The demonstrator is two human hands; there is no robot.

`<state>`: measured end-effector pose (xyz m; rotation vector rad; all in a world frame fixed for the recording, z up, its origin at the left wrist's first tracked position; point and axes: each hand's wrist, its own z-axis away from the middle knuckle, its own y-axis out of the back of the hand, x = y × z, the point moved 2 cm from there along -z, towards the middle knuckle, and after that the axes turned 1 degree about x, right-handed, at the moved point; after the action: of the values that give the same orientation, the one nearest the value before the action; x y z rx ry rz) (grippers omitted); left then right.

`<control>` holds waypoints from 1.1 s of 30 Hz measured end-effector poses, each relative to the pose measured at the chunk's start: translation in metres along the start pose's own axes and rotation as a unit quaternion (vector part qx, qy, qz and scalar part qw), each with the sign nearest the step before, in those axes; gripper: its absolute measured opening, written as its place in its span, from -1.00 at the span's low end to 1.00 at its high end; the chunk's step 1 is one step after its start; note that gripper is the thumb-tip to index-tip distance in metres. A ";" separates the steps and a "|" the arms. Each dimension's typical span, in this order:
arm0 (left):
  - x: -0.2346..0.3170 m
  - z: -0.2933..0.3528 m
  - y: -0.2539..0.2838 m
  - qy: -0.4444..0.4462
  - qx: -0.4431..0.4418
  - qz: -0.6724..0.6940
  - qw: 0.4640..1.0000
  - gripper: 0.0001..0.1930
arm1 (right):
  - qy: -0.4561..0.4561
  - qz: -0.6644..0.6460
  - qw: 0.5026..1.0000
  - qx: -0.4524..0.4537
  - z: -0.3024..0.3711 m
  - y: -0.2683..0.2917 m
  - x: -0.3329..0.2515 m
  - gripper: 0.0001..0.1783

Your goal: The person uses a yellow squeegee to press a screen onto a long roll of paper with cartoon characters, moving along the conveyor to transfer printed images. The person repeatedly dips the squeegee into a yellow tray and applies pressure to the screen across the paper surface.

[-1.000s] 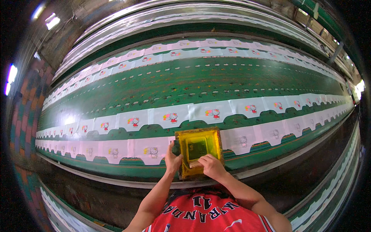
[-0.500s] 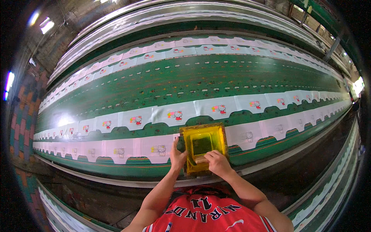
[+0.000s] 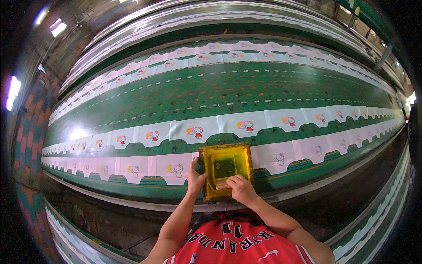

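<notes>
A yellow-coated screen-printing frame (image 3: 246,169) lies over the near row of pale pink fabric pieces (image 3: 160,165) on a long green table. My left hand (image 3: 195,177) is closed on the frame's left side, by a dark block. Inside the frame, at its near end, my right hand (image 3: 241,188) pinches a wooden squeegee (image 3: 223,183). The pink piece just left of the frame bears an outlined cartoon cat with yellow balloons (image 3: 176,170); the one to the right shows a grey outline only (image 3: 278,159). Fabric beneath the frame is hidden.
Behind the frame runs a row of white fabric pieces (image 3: 195,131) with coloured prints. More printed rows (image 3: 171,64) lie along the far side of the green table (image 3: 184,92). A pale rail (image 3: 149,206) borders the near edge. Other long tables stand behind and at lower right.
The frame appears slightly further left in view, with both hands on it, as the whole view has shifted a little. The squeegee stays at the near end, in my right hand.
</notes>
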<state>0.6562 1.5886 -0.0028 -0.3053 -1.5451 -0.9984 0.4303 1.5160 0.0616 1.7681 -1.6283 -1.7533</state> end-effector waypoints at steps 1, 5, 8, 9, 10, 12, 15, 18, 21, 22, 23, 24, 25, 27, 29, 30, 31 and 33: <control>0.001 0.000 -0.002 0.008 -0.006 0.010 1.000 -0.14 | 0.000 0.002 1.000 0.002 0.002 0.000 0.001 -0.66; 0.004 -0.002 0.001 0.003 -0.018 0.022 1.000 -0.13 | 0.018 0.013 1.000 0.018 0.011 0.006 -0.007 -0.66; -0.005 -0.002 0.001 -0.004 -0.020 -0.010 1.000 -0.14 | 0.026 0.025 0.999 -0.006 0.017 0.008 -0.014 -0.66; 0.017 0.001 0.003 0.018 -0.039 -0.013 0.999 -0.14 | 0.022 0.035 0.999 0.000 0.019 0.003 -0.007 -0.63; 0.030 0.002 0.006 0.041 -0.052 -0.016 0.998 -0.15 | 0.022 0.043 0.999 0.005 0.017 -0.003 -0.001 -0.60; 0.029 0.002 0.007 0.039 -0.049 -0.009 0.998 -0.15 | 0.031 0.069 0.997 0.025 -0.004 -0.012 0.010 -0.60; 0.013 0.002 0.004 0.010 -0.041 0.002 0.999 -0.14 | 0.017 0.076 0.995 0.059 -0.053 -0.022 0.033 -0.70; -0.003 -0.001 0.000 -0.006 -0.041 -0.002 0.999 -0.13 | -0.039 0.015 0.999 -0.012 -0.096 -0.006 0.042 -0.79; 0.001 -0.001 -0.002 0.006 -0.048 0.008 0.999 -0.13 | -0.022 0.018 0.999 0.034 -0.111 -0.002 0.053 -0.84; 0.004 0.000 -0.003 0.011 -0.052 0.016 0.998 -0.13 | -0.025 0.021 0.999 0.035 -0.108 -0.004 0.054 -0.84; 0.005 0.001 -0.002 0.014 -0.050 0.014 0.999 -0.13 | -0.025 0.022 0.999 0.033 -0.105 -0.008 0.053 -0.83; 0.006 0.001 -0.001 0.015 -0.049 0.012 0.999 -0.12 | -0.026 0.025 0.999 0.032 -0.099 -0.011 0.052 -0.82; 0.006 0.001 -0.001 0.017 -0.048 0.011 0.999 -0.12 | -0.040 0.025 0.999 0.015 -0.086 -0.012 0.048 -0.79; -0.008 0.003 -0.001 0.015 -0.034 0.014 0.999 -0.13 | -0.060 0.025 0.996 -0.054 -0.050 -0.012 0.024 -0.72; -0.002 0.001 -0.003 0.032 -0.036 0.016 0.999 -0.13 | -0.017 0.040 0.999 -0.021 -0.009 -0.015 0.009 -0.69; 0.016 0.004 0.000 0.055 -0.046 0.013 0.997 -0.13 | -0.018 0.036 0.999 -0.016 0.004 -0.009 0.001 -0.71; 0.025 0.006 -0.001 0.077 -0.056 0.009 0.995 -0.14 | -0.007 0.042 0.999 -0.005 0.011 -0.008 0.001 -0.71; 0.010 0.004 0.000 0.049 -0.048 0.016 0.997 -0.14 | 0.014 0.031 0.999 0.005 0.010 -0.005 -0.004 -0.71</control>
<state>0.6513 1.5883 0.0062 -0.3415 -1.4018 -1.0503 0.4257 1.5264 0.0574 1.7187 -1.6662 -1.6883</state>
